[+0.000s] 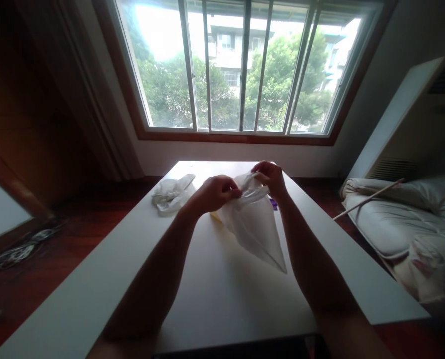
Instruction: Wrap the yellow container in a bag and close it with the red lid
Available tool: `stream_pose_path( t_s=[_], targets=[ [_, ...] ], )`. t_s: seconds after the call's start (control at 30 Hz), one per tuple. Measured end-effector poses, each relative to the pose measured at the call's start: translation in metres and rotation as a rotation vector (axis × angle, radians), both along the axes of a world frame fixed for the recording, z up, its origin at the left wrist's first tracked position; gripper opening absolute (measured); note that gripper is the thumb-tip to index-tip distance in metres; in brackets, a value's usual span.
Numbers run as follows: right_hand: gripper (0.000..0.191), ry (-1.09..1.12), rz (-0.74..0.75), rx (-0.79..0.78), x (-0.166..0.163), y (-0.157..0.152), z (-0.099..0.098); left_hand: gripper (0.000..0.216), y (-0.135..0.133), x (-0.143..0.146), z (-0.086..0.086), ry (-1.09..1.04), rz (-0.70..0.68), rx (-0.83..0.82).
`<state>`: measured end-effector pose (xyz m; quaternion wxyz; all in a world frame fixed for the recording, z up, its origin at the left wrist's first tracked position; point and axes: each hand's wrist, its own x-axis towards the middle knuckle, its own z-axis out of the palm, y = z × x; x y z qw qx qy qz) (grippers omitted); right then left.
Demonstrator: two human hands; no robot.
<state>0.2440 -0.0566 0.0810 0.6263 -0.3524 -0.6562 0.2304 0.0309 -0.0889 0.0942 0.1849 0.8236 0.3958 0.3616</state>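
A white translucent plastic bag (pixel 250 222) hangs between my hands over the far part of the white table (pixel 222 299), one corner pointing down toward me. My left hand (pixel 218 193) pinches the gathered upper edge on the left. On the other side, my right hand (pixel 270 178) grips the same edge with thumb and fingers. Something yellow (pixel 217 217) shows partly behind the bag's left side. A small purple thing (pixel 274 204) peeks out by my right wrist, mostly hidden. To the left of my left hand lies a crumpled white plastic bag (pixel 173 194).
Beyond the table is a wide window (pixel 230 75) with a brown frame. A pale padded seat (pixel 390 224) stands at the right, with a thin stick (pixel 368 199) lying across it. Cables (pixel 28 247) lie on the dark red floor at the left.
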Motion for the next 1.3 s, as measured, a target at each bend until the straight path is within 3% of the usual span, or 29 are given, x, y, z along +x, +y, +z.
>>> stream_pose_path(
  t_s=[0.17, 0.23, 0.27, 0.33, 0.4, 0.47, 0.53, 0.67, 0.73, 0.8, 0.9, 0.97, 1.03, 1.17, 1.3],
  targets=[
    [0.009, -0.009, -0.548, 0.001, 0.046, 0.017, -0.001, 0.026, 0.013, -0.040, 0.003, -0.107, -0.001, -0.077],
    [0.008, -0.168, -0.588, -0.017, 0.055, 0.016, 0.000, 0.023, 0.016, -0.043, 0.005, -0.231, 0.023, -0.006],
    [0.006, -0.267, -0.505, -0.015, 0.054, 0.013, 0.001, 0.022, 0.017, -0.040, 0.005, -0.307, 0.027, 0.030],
    [0.018, -0.437, -0.162, -0.003, 0.045, 0.005, 0.004, 0.020, 0.017, -0.025, 0.002, -0.467, 0.006, 0.042],
    [0.032, -0.523, 0.217, -0.009, 0.031, -0.003, 0.005, 0.023, 0.016, -0.007, -0.001, -0.611, -0.052, -0.044],
    [0.032, -0.532, 0.403, -0.051, 0.024, -0.008, 0.006, 0.025, 0.017, 0.004, -0.003, -0.725, -0.116, -0.166],
    [0.030, -0.463, 0.379, -0.077, 0.028, -0.005, 0.006, 0.026, 0.019, 0.003, -0.002, -0.835, -0.163, -0.245],
    [0.027, -0.167, 0.057, -0.094, 0.056, 0.008, 0.004, 0.025, 0.029, -0.021, 0.006, -1.145, -0.189, -0.265],
    [0.029, -0.087, -0.034, -0.117, 0.062, 0.009, 0.005, 0.024, 0.033, -0.030, 0.009, -1.228, -0.189, -0.295],
    [0.033, -0.151, 0.070, -0.151, 0.054, 0.003, 0.007, 0.029, 0.034, -0.030, 0.008, -1.177, -0.199, -0.350],
    [0.041, -0.406, 0.434, -0.216, 0.026, -0.009, 0.007, 0.042, 0.031, -0.024, 0.004, -1.019, -0.233, -0.374],
    [0.042, -0.532, 0.568, -0.261, 0.010, -0.012, 0.003, 0.045, 0.029, -0.022, 0.003, -0.954, -0.233, -0.337],
    [0.034, -0.575, 0.570, -0.280, 0.006, -0.008, -0.003, 0.045, 0.027, -0.025, 0.005, -0.917, -0.200, -0.294],
    [0.029, -0.488, 0.397, -0.242, 0.020, 0.000, -0.006, 0.050, 0.023, -0.040, 0.011, -0.823, -0.087, -0.201],
    [0.041, -0.565, 0.521, -0.221, 0.011, -0.012, -0.001, 0.049, 0.024, -0.044, 0.010, -0.573, 0.042, -0.026]
  ],
)
